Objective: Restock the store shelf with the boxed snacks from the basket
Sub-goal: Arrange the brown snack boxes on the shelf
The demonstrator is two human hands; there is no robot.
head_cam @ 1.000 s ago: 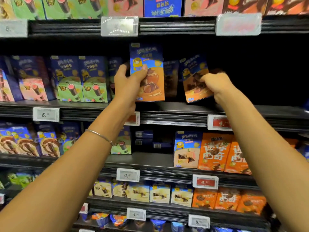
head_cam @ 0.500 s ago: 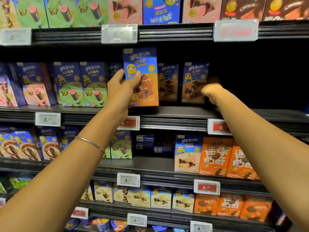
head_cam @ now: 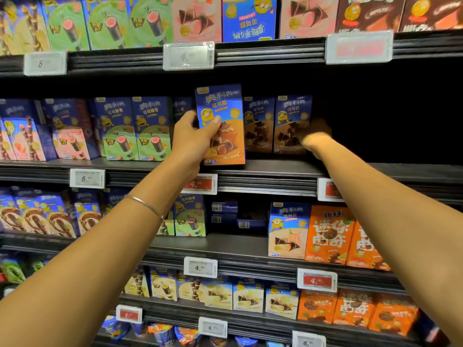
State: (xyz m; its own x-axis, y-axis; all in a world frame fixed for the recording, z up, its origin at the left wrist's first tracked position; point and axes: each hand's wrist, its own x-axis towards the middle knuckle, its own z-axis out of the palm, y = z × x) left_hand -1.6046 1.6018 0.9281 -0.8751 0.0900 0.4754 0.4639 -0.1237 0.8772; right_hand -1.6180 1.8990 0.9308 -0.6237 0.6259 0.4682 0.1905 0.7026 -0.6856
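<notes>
Blue-and-orange card is gripped by the left hand [head_cam: 193, 140], thumb across the face: the held box [head_cam: 225, 146] is carried upright, long axis vertical, at the front edge of the shelf [head_cam: 275, 169], just ahead of two matching boxes [head_cam: 258, 126]. The right hand [head_cam: 315, 142] is blurred beside the rightmost one, its grip not to be told; dark free room lies rightward.

The black shelf [head_cam: 275, 169] carries upright snack boxes side by side: pink boxes [head_cam: 72, 136] at the left, two green boxes [head_cam: 117, 126] next, then two orange boxes [head_cam: 292, 113]. Price tags [head_cam: 87, 178] sit on its front rail.
</notes>
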